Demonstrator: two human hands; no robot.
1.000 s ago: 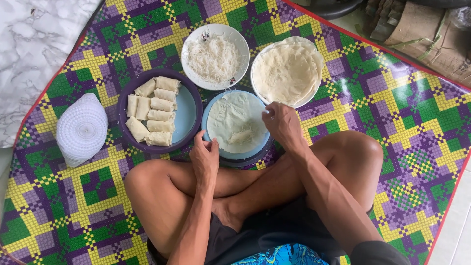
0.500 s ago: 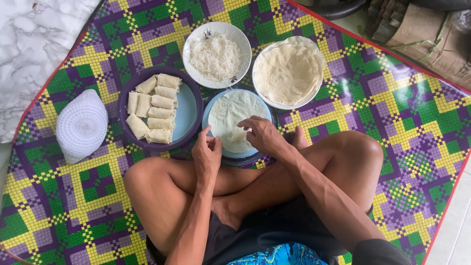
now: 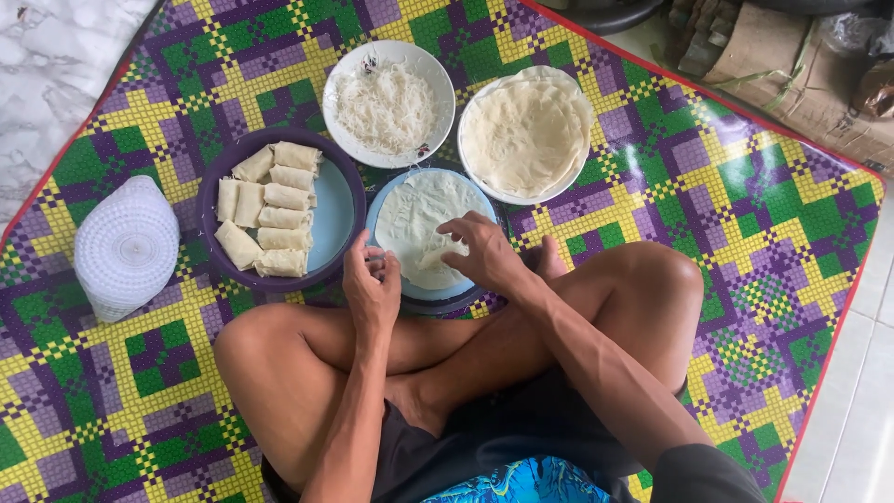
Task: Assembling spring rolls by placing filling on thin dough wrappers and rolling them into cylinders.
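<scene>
Two bare hands work over a light blue plate (image 3: 384, 210) set on a woven mat (image 3: 745, 168) of purple, green and yellow squares, directly in front of a person sitting cross-legged. A thin round white wrapper (image 3: 424, 219) lies flat on this plate. The right hand (image 3: 480, 251) rests on the wrapper's near edge, fingers curled, pinching and lifting a fold of it. The left hand (image 3: 371, 284) sits at the plate's near left rim, fingertips bent inward and touching the rim and the wrapper's edge; whether it grips anything cannot be told. Left of the blue plate, touching it, a dark purple bowl (image 3: 216, 172) holds a cluster of pale finished rolls (image 3: 270, 210) lying side by side. Beyond the blue plate, a white bowl (image 3: 346, 74) contains fine white noodles (image 3: 386, 107); just to its right, another white bowl (image 3: 470, 163) carries a stack of wrappers (image 3: 526, 130). A white plastic lidded container (image 3: 126, 247) stands well apart at the far left of the mat. Cardboard (image 3: 801, 84) lies past the mat's upper right edge.
</scene>
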